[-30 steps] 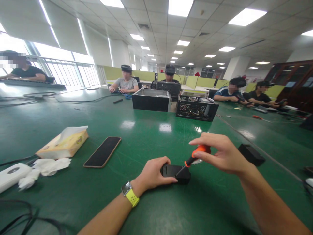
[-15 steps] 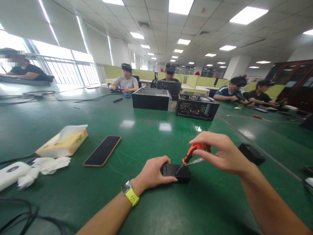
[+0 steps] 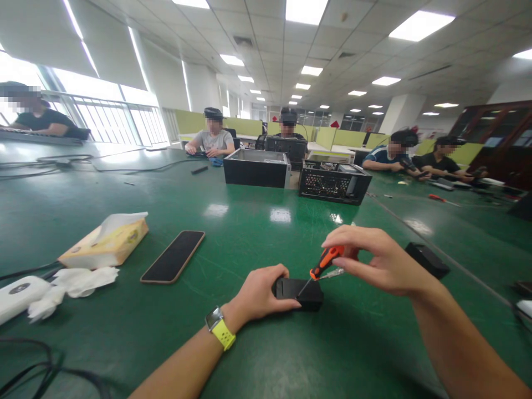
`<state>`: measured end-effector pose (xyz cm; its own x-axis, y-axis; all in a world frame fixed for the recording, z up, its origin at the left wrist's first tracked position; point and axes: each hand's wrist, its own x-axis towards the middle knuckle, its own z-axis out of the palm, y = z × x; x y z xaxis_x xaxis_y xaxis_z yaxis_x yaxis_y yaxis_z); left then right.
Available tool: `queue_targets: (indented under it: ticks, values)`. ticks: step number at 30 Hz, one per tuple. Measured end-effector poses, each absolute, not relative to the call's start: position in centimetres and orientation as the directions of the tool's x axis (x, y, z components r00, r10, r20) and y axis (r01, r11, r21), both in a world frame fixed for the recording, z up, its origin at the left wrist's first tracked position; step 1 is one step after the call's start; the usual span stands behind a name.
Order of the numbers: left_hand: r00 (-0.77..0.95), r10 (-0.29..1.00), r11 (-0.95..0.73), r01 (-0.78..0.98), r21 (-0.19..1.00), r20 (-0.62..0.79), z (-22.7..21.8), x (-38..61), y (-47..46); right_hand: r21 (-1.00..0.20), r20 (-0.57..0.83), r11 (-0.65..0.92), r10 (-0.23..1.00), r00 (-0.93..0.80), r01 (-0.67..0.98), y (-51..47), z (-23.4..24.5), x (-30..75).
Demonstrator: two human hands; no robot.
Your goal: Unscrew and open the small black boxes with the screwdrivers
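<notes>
A small black box-shaped device (image 3: 310, 302) lies on the green tabletop, gripped at its left end by my left hand (image 3: 261, 291), thumb along the near side. My right hand (image 3: 374, 260) pinches the handle of an orange and black screwdriver (image 3: 326, 261) between thumb and fingers. The screwdriver leans to the right, and its tip meets the top face of the device near my left thumb. Behind it on the table lies a second thin tool with a clear handle (image 3: 334, 273), partly hidden by my right hand.
Another black box (image 3: 427, 260) rests right of my right hand. To the left are a phone (image 3: 173, 257), a tissue pack (image 3: 106, 244), crumpled tissues (image 3: 78, 281) and black cables (image 3: 52, 363). Two open computer cases (image 3: 255, 172) stand farther back. Several people sit around the table.
The fingers of my right hand have shifted slightly on the screwdriver handle. The tip stays at the same spot on the device, and my left hand keeps its hold.
</notes>
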<state>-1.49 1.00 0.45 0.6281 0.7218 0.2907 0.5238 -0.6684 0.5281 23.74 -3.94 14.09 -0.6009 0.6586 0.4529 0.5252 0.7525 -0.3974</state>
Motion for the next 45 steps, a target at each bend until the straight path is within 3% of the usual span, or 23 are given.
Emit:
queue_targets:
  ticks: [4, 7, 10, 16, 22, 27, 34, 40, 45]
  values:
    - [0.626, 0.721, -0.673, 0.528, 0.519, 0.299, 0.4, -1.5, 1.0, -0.254, 0.533, 0.758, 0.628, -0.567, 0.601, -4.0, 13.6, 23.1]
    - [0.628, 0.72, -0.673, 0.528, 0.517, 0.295, 0.4, -1.5, 1.0, -0.221, 0.546, 0.745, 0.629, -0.554, 0.629, -4.1, 13.5, 22.6]
    - [0.626, 0.723, -0.669, 0.527, 0.524, 0.293, 0.4, -1.5, 0.9, -0.233, 0.515, 0.743, 0.642, -0.568, 0.628, -4.4, 13.9, 22.6]
    - [0.621, 0.724, -0.668, 0.524, 0.528, 0.301, 0.3, -1.5, 0.9, -0.423, 0.416, 0.727, 0.686, -0.597, 0.541, -4.5, 14.6, 23.5]
    - [0.614, 0.729, -0.664, 0.529, 0.528, 0.302, 0.3, -1.4, 1.0, -0.277, 0.472, 0.698, 0.697, -0.539, 0.66, -3.8, 13.7, 22.8]
    - [0.614, 0.734, -0.659, 0.545, 0.518, 0.288, 0.5, -1.5, 1.0, -0.282, 0.492, 0.663, 0.72, -0.489, 0.694, -3.5, 13.4, 22.9]
    - [0.611, 0.73, -0.67, 0.551, 0.498, 0.307, 0.1, -1.5, 1.1, -0.412, 0.354, 0.689, 0.724, -0.593, 0.596, -4.1, 14.6, 24.2]
    - [0.604, 0.735, -0.664, 0.546, 0.511, 0.31, 0.0, -1.4, 1.1, -0.266, 0.469, 0.666, 0.721, -0.51, 0.697, -3.8, 13.7, 23.3]
    - [0.607, 0.735, -0.663, 0.55, 0.508, 0.302, -0.1, -1.5, 1.1, -0.26, 0.453, 0.644, 0.739, -0.499, 0.719, -3.5, 13.5, 23.1]
